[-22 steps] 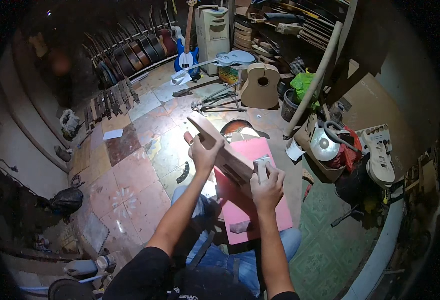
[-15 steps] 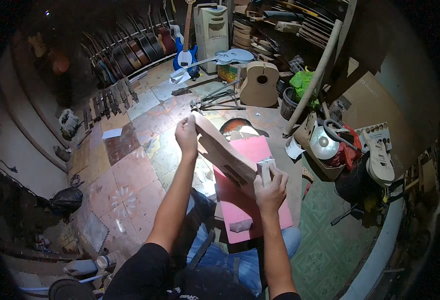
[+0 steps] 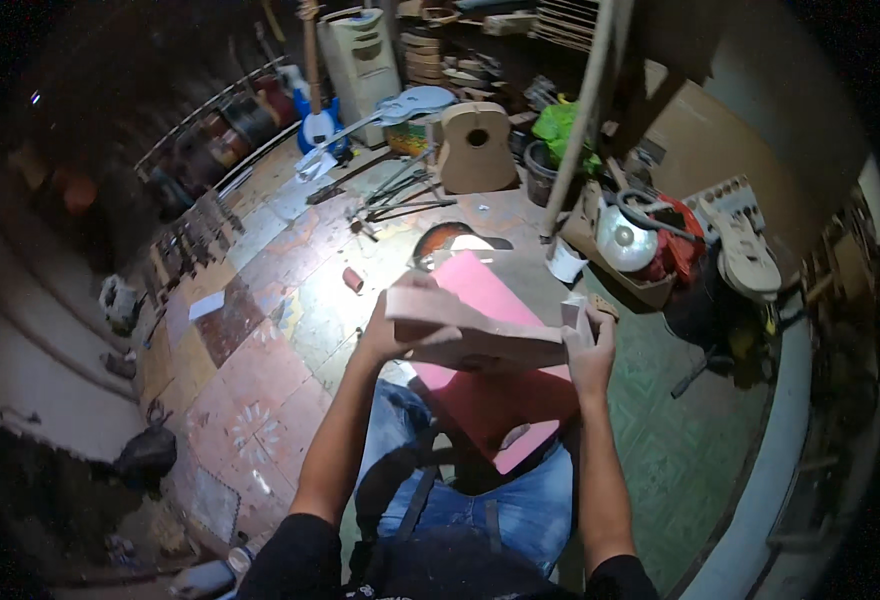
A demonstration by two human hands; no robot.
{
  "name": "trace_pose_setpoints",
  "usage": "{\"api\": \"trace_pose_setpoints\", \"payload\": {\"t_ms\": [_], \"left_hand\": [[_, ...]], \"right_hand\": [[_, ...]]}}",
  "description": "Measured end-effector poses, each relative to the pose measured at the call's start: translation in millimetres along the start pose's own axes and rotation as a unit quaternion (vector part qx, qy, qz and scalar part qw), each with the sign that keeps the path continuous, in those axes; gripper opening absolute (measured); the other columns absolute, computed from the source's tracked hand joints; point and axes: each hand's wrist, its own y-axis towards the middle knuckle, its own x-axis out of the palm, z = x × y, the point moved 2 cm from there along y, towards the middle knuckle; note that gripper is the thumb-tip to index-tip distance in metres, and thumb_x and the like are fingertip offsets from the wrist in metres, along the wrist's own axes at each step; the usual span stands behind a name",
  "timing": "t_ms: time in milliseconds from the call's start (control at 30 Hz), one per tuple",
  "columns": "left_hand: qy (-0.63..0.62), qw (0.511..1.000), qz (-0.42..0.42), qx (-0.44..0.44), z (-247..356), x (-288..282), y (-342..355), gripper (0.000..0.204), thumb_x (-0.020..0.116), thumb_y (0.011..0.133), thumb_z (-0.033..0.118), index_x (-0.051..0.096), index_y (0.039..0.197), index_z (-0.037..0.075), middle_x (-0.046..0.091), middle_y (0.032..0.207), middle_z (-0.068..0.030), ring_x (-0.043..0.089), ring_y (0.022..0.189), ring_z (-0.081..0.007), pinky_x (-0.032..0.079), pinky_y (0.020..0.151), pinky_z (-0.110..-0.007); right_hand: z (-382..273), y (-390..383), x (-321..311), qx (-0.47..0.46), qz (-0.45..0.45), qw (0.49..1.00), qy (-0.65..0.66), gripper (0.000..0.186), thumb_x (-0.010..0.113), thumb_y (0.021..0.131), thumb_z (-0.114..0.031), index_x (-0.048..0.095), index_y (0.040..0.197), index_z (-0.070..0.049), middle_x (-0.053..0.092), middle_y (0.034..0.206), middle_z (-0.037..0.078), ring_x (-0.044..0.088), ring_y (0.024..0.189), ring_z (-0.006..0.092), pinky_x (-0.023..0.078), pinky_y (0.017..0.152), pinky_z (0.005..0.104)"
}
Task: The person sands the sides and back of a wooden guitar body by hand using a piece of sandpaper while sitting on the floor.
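A bare wooden guitar body (image 3: 485, 345) is held edge-up over my lap. My left hand (image 3: 382, 335) is closed around its left end, some fingers hidden behind the wood. In my right hand (image 3: 592, 358) is a pale sanding block (image 3: 573, 316), gripped upright against the body's right end. Beneath the body lies a pink board (image 3: 475, 285) across my knees, and a small grey scrap (image 3: 514, 435) rests near its close corner.
Ahead on the floor are a sunburst guitar body (image 3: 445, 240), a folded metal stand (image 3: 400, 200) and a small reddish-brown piece (image 3: 353, 279). An acoustic guitar body (image 3: 475, 150) stands farther back. To the right, a slanting pole (image 3: 580, 130) rises beside a cluttered box (image 3: 650, 290).
The guitar body has tipped from a steep slant to nearly level, its left end lowered toward me. Both hands have moved with it, and my view has turned rightward.
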Motion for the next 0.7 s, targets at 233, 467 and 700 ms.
{"api": "trace_pose_setpoints", "payload": {"t_ms": [233, 467, 700], "left_hand": [[-0.044, 0.996, 0.045, 0.069, 40, 61, -7, 0.045, 0.090, 0.074, 0.012, 0.070, 0.113, 0.002, 0.071, 0.113, -0.0100, 0.071, 0.102, -0.0195, 0.058, 0.087, -0.033], [0.084, 0.986, 0.068, 0.125, 64, 84, -5, 0.035, 0.087, 0.075, 0.012, 0.075, 0.107, 0.006, 0.071, 0.111, -0.0098, 0.071, 0.097, -0.0216, 0.058, 0.085, -0.033], [0.015, 0.994, 0.092, 0.050, 60, 95, -17, 0.035, 0.087, 0.076, 0.011, 0.075, 0.108, 0.005, 0.070, 0.112, -0.0110, 0.071, 0.097, -0.0219, 0.058, 0.084, -0.033]], "right_hand": [[-78, -52, -26, 0.277, -0.235, 0.767, 0.528, 0.042, 0.058, 0.090, -0.014, 0.049, 0.129, 0.000, 0.065, 0.111, 0.018, 0.071, 0.084, 0.0218, 0.062, 0.072, 0.0338], [-50, -88, -23, 0.386, -0.250, 0.650, 0.605, 0.041, 0.056, 0.095, -0.025, 0.050, 0.129, -0.004, 0.066, 0.109, 0.015, 0.073, 0.086, 0.0281, 0.063, 0.066, 0.0414], [-50, -93, -9, 0.436, -0.180, 0.615, 0.632, 0.039, 0.059, 0.096, -0.037, 0.067, 0.122, -0.008, 0.074, 0.105, 0.010, 0.074, 0.089, 0.0252, 0.064, 0.073, 0.0490]]}}
